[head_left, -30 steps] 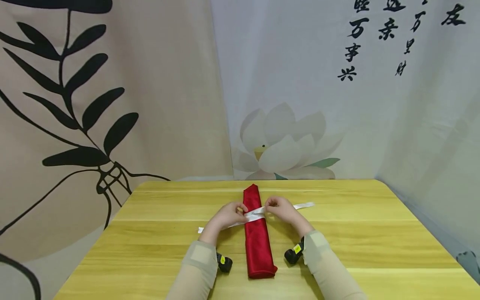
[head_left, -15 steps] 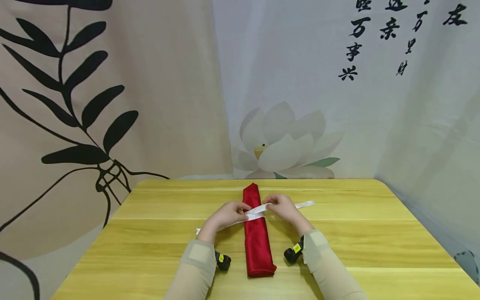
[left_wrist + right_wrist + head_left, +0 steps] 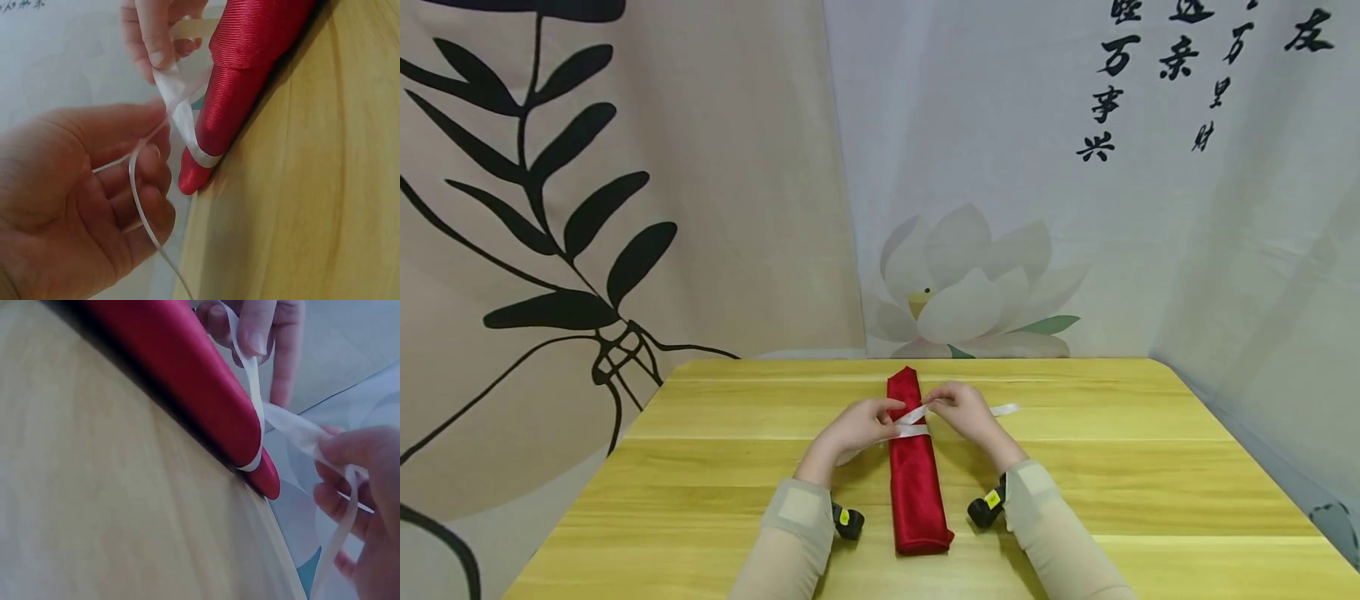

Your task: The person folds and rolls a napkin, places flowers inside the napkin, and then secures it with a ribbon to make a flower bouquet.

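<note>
A long red satin-like roll of cloth (image 3: 917, 500) lies lengthwise on the wooden table. Around its upper part passes a white ribbon (image 3: 913, 431), whose strands cross on top. My left hand (image 3: 859, 425), at the roll's left side, pinches one strand between thumb and index finger; its loose tail hangs past the palm in the left wrist view. On the other side my right hand (image 3: 962, 408) pinches the other strand, pulled taut and raised in the right wrist view, where the ribbon (image 3: 297, 432) runs to the thumb (image 3: 350, 447). Its tail trails out to the right.
The yellow wooden table (image 3: 700, 483) reaches back to a hanging cloth backdrop (image 3: 760, 208) with painted leaves, a lotus and dark characters. Small black cameras (image 3: 848, 523) sit on both wrists, low beside the roll.
My right hand has moved slightly up and away, lifting its ribbon strand off the roll. The left hand has shifted a little inward over the roll, and the ribbon's free tails have drawn in.
</note>
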`<action>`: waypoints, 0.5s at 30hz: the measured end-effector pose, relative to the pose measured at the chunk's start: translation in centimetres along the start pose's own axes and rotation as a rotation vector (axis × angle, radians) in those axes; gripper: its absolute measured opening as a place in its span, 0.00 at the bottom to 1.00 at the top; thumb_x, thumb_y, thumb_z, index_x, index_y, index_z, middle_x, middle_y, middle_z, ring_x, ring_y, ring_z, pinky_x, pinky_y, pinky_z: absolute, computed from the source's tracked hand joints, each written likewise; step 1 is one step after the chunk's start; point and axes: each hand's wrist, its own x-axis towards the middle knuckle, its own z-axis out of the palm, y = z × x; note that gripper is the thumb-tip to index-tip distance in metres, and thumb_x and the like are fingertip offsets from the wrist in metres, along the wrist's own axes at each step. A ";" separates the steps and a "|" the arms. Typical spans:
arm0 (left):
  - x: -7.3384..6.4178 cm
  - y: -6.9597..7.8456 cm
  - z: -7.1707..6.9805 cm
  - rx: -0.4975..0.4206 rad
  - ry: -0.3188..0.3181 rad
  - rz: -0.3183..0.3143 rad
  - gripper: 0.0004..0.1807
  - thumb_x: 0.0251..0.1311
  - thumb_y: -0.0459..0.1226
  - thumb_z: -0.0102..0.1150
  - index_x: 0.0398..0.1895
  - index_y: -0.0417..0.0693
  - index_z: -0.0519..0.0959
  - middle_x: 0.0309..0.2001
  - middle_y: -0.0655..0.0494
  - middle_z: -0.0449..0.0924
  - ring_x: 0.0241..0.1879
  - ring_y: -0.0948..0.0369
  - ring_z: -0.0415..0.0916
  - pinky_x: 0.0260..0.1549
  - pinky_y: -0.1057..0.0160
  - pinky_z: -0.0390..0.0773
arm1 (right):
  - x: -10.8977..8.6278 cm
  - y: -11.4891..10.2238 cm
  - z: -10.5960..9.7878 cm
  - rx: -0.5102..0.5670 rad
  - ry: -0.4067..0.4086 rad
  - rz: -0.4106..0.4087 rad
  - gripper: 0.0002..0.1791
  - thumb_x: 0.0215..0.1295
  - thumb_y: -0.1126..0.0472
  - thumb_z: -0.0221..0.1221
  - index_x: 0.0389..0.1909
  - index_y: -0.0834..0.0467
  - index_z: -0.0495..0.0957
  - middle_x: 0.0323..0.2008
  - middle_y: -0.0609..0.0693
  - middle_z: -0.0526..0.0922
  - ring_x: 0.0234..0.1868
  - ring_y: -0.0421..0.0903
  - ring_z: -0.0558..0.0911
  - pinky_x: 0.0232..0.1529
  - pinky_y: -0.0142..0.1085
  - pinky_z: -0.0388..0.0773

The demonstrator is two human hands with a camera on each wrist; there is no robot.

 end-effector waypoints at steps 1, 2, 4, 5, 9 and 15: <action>0.0 0.0 0.0 0.035 0.016 0.005 0.24 0.61 0.31 0.60 0.62 0.39 0.73 0.30 0.52 0.74 0.20 0.61 0.65 0.19 0.66 0.68 | -0.1 -0.1 0.0 0.010 -0.009 -0.002 0.06 0.64 0.66 0.61 0.37 0.57 0.86 0.39 0.47 0.84 0.46 0.49 0.82 0.46 0.44 0.79; 0.0 0.1 0.0 0.075 0.029 0.009 0.23 0.61 0.31 0.60 0.61 0.39 0.74 0.29 0.53 0.74 0.18 0.62 0.64 0.18 0.67 0.66 | -0.1 -0.1 -0.1 0.018 -0.018 -0.004 0.06 0.65 0.66 0.61 0.37 0.56 0.86 0.40 0.47 0.84 0.46 0.48 0.82 0.46 0.43 0.79; 0.1 0.1 0.0 0.151 0.048 0.028 0.21 0.61 0.31 0.60 0.58 0.39 0.77 0.26 0.54 0.73 0.16 0.63 0.61 0.17 0.67 0.63 | -0.2 -0.2 -0.2 0.031 -0.040 -0.021 0.06 0.65 0.66 0.61 0.37 0.55 0.86 0.40 0.47 0.85 0.45 0.47 0.82 0.46 0.43 0.79; 0.1 0.1 0.0 0.190 0.054 0.038 0.19 0.61 0.32 0.59 0.56 0.39 0.78 0.25 0.55 0.72 0.17 0.64 0.61 0.17 0.67 0.63 | -0.2 -0.2 -0.3 0.038 -0.057 -0.033 0.06 0.65 0.65 0.61 0.37 0.55 0.86 0.40 0.47 0.85 0.45 0.47 0.81 0.45 0.43 0.78; 0.2 -0.1 0.1 0.247 0.064 0.067 0.13 0.60 0.32 0.59 0.47 0.41 0.83 0.25 0.58 0.74 0.21 0.64 0.64 0.22 0.67 0.66 | -0.2 -0.5 -0.6 0.063 -0.133 -0.057 0.06 0.66 0.64 0.61 0.39 0.57 0.86 0.40 0.48 0.85 0.43 0.44 0.81 0.44 0.41 0.78; 0.4 -0.5 0.2 0.206 0.105 0.036 0.04 0.61 0.33 0.60 0.32 0.44 0.83 0.26 0.60 0.78 0.27 0.64 0.70 0.30 0.64 0.71 | 0.0 -0.7 -0.9 0.066 -0.223 -0.050 0.08 0.66 0.64 0.59 0.42 0.59 0.85 0.40 0.49 0.85 0.39 0.43 0.80 0.42 0.39 0.77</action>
